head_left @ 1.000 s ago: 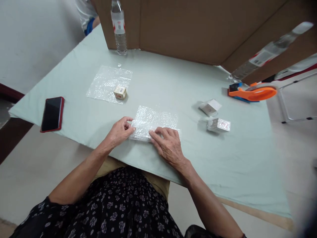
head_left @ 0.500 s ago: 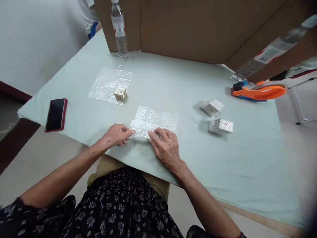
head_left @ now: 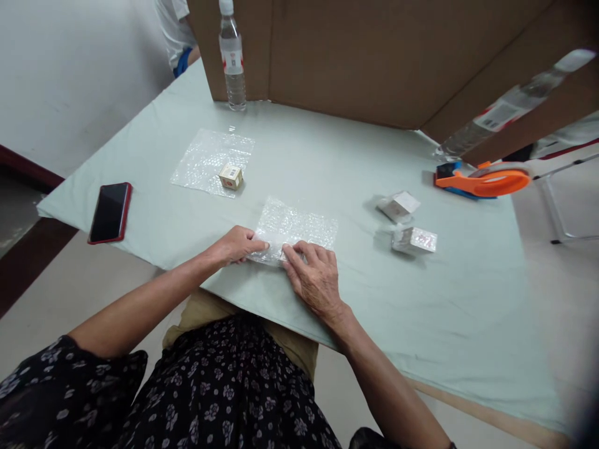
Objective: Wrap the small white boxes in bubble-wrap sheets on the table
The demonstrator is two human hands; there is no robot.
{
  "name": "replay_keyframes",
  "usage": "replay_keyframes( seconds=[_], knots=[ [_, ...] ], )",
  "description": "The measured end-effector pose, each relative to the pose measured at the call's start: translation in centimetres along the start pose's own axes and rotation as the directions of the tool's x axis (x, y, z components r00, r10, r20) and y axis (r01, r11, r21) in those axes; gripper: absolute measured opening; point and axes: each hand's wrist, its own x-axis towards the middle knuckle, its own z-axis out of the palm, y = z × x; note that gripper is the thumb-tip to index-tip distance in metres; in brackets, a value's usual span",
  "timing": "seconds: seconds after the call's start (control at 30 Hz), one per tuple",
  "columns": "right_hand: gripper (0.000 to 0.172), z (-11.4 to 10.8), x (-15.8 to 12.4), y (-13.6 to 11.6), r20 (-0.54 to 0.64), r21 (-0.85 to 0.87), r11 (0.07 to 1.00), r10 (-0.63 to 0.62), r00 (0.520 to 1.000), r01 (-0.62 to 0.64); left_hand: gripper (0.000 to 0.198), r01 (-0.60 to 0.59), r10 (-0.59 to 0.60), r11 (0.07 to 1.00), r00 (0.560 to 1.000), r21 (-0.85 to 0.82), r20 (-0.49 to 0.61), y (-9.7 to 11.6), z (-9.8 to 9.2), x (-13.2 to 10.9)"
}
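A sheet of bubble wrap point(head_left: 299, 223) lies before me near the table's front edge, its near part folded over. My left hand point(head_left: 239, 244) pinches the left end of the fold between thumb and fingers. My right hand point(head_left: 314, 274) is closed on the folded part, fingertips pressing it from above; what lies under them is mostly hidden. Farther left, a small cream-coloured box point(head_left: 231, 176) sits on the corner of a second bubble wrap sheet point(head_left: 201, 156).
Two small boxes in clear wrap, one farther back point(head_left: 400, 206) and one nearer point(head_left: 416, 240), sit on the right by an orange tape dispenser point(head_left: 496, 182). A phone point(head_left: 110, 212) lies left. Water bottles, one left point(head_left: 234, 68) and one right point(head_left: 508, 112), stand by the cardboard panels point(head_left: 346, 62).
My left hand has moved right and slightly away from me, over the fold's left end, which is drawn in. My right hand has stayed at nearly the same place on the bubble wrap.
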Motion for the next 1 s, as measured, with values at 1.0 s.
replay_keyframes(
  seconds=[1.0],
  knots=[
    [0.026, -1.2, 1.6, -1.0, 0.162, -0.113, 0.992, -0.035, 0.986, 0.053, 0.01, -0.112, 0.08, 0.916, 0.992, -0.386, -0.098, 1.0, 4.3, 0.3]
  ],
)
